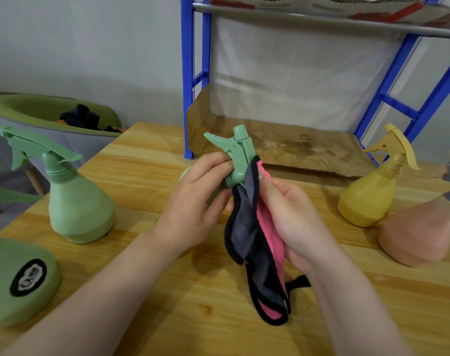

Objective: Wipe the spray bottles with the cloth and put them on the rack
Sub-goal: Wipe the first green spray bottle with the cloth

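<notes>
Held bottle: a green spray bottle (238, 152) was held above the counter (147, 160), mid-frame; its long axis ran away from the person, the head tilted up and back, the nozzle pointing left toward the wall. Its body was hidden behind the left hand.
Left hand: (193, 199) its fingers curled round the bottle's neck.
Right hand: (290, 219) it gripped the cloth (254, 242), pink and dark grey, pressing it against the neck; the cloth's tail hung down to the counter.
Bottles counted: five in view. Three green: the held one, one upright at left (75, 196), one lying at the lower left edge (18, 278). One yellow (373, 194) and one pink (421, 232) stood at right.
Rack: the blue rack (189, 80) stood behind the counter, with cardboard (296, 147) on its lower shelf.
</notes>
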The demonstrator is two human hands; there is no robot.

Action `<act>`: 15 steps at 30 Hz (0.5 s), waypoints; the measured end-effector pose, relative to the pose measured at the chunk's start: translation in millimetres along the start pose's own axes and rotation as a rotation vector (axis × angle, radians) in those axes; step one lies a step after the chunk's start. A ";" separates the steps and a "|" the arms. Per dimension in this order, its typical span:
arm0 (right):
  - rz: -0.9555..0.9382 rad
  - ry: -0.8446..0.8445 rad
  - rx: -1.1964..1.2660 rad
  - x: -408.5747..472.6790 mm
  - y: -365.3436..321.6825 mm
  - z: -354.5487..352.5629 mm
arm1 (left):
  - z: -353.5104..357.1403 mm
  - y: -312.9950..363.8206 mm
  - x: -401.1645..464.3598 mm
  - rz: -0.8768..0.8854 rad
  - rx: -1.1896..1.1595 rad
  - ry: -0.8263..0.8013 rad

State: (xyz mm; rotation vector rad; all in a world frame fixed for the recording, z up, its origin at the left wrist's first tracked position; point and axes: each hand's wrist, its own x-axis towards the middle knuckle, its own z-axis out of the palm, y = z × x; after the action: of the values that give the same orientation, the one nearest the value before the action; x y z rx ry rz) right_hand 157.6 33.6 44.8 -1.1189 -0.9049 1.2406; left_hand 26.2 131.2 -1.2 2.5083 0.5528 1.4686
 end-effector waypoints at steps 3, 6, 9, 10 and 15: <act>0.078 -0.069 0.005 -2.7 -7.7 -5.1 | 0.3 -0.9 0.1 -0.003 -0.018 -0.012; 0.115 -0.091 0.055 -5.4 -11.3 -7.5 | 2.3 2.3 -0.2 -0.037 -0.040 0.005; 0.070 -0.127 0.102 -4.9 -9.2 -6.3 | 3.4 3.6 0.1 -0.099 -0.087 0.021; 0.060 -0.134 0.121 -4.8 -8.7 -5.4 | 3.4 3.2 0.6 -0.112 -0.102 0.026; 0.007 -0.095 0.146 -3.0 -4.6 -4.9 | 0.6 4.2 3.3 -0.111 -0.079 0.049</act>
State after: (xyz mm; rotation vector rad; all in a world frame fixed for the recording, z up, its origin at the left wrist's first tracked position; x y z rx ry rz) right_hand 163.0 30.0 48.2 -0.9551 -0.8675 1.3530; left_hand 29.1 128.7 2.5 2.3478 0.6195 1.4842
